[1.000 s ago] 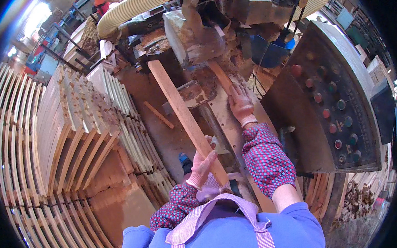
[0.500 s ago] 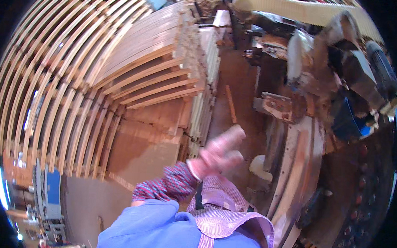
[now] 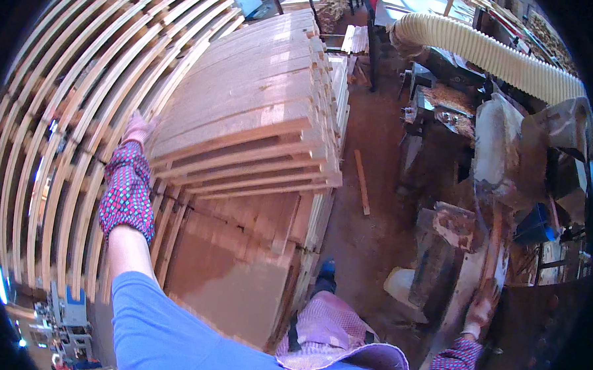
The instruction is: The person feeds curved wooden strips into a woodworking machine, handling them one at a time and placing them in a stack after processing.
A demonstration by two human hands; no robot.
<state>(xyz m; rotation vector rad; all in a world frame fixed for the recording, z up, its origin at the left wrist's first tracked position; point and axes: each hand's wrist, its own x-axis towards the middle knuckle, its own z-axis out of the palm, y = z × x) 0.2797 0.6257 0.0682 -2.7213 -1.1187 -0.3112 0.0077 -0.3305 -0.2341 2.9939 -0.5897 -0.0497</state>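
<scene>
My left hand (image 3: 139, 126), in a pinkish work glove and patterned sleeve cover, is stretched out to the left edge of a stack of wooden boards (image 3: 247, 97). Its thumb stands apart from the fingers, and it touches or nearly touches the top board. On the right, my gloved right hand (image 3: 479, 311) is closed around a narrow reddish wooden strip (image 3: 494, 250) lying along the machine's long bed (image 3: 461, 285). Part of its fingers is hard to make out.
Slatted wooden racks (image 3: 80, 129) fill the left side. A loose wood stick (image 3: 361, 181) lies on the brown floor between stack and machine. A ribbed cream hose (image 3: 487, 51) crosses above the machine, and a blue bucket (image 3: 536, 225) stands at far right.
My left hand has swung from in front of my body out left to the board stack. My right hand has come into view at the machine bed. The view has shifted.
</scene>
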